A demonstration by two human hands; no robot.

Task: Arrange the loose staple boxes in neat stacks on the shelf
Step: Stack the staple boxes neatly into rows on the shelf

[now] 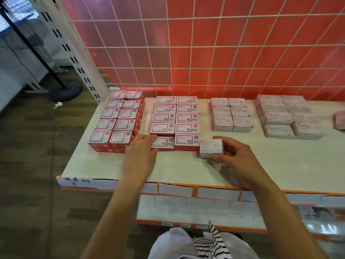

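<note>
On the white shelf (177,169), my right hand (235,156) grips a white paper-clip box (211,147) that stands near the front, just right of the red-and-white block. My left hand (141,153) holds the left end of the front-left box (163,143) of the middle block of red-and-white boxes (176,120). Another block of red boxes (116,120) stands at the far left. Further right stand a stack of pale paper-clip boxes (231,114) and a stack of pale staples boxes (287,116).
A red panel with a white wire grid (205,53) backs the shelf. A lower shelf (186,208) juts out below the front edge. A pale box (339,120) shows at the right edge. The shelf upright (74,58) rises at the left.
</note>
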